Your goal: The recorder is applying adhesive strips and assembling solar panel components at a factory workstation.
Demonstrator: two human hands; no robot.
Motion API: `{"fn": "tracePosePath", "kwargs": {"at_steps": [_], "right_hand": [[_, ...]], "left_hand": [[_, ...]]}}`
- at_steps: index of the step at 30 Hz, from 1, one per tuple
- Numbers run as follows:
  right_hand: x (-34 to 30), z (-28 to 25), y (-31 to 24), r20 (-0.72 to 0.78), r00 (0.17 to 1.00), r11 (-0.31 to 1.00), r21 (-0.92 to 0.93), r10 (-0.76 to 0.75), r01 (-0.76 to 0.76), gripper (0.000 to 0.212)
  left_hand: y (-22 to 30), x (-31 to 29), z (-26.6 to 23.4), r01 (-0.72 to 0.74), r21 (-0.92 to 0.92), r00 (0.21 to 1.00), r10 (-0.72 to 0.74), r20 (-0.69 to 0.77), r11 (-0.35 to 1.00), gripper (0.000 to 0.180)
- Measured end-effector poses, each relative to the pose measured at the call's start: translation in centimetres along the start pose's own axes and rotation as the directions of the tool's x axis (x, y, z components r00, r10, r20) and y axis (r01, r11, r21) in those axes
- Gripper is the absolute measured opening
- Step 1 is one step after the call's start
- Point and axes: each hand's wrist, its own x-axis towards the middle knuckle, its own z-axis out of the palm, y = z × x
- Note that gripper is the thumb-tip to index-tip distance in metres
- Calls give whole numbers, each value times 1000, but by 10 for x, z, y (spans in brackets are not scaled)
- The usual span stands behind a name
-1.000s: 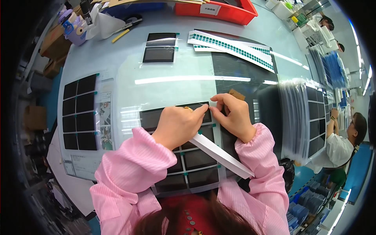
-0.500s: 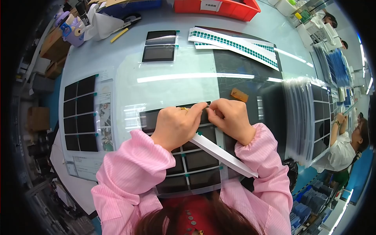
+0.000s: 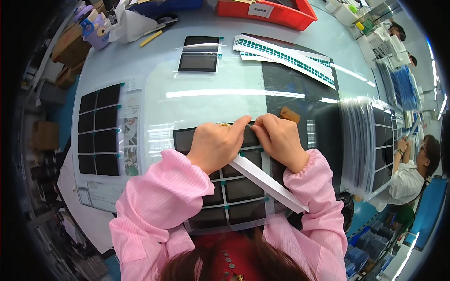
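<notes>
A clear tray-like sheet of dark rectangular panels, with small green tabs along their edges, lies under my hands. My left hand is closed near its far edge, a ring on one finger. A folded white paper strip runs out from under that hand, slanting toward my right forearm; the hand appears to grip its upper end. My right hand pinches at the far right corner of the panels, fingertips close to the left ones. What its fingertips hold is too small to tell.
White strips with green tabs lie at the back right, two dark panels left of them. Another panel sheet lies left. A brown block, stacked clear sheets and a red bin surround the workspace. A co-worker sits right.
The whole view has shifted slightly, so the table items sit a little farther right. My hands stay together at the panels' far corner, with fingers slightly repositioned.
</notes>
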Motion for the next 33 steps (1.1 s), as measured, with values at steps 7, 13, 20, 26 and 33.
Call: {"fn": "tracePosePath", "kwargs": {"at_steps": [7,13,20,26,33], "right_hand": [[-3,-24,-30,331,941,902,380,72,-203,21],[-1,-30,-37,520,844,675,576,134,-462,29],[-5,-22,-29,528,833,583,629,166,-515,25],[-4,-21,-26,470,841,537,652,268,-535,16],[3,-47,-20,482,870,548,704,99,-452,12]], "left_hand": [[-4,1,-12,-70,-11,993,69,-94,997,35],[-14,22,-37,166,-566,884,-376,-277,808,65],[-22,14,-52,649,-720,749,-376,545,248,26],[-18,11,-48,638,-688,764,-393,512,344,31],[-12,-1,-37,442,-446,892,-329,309,779,29]]}}
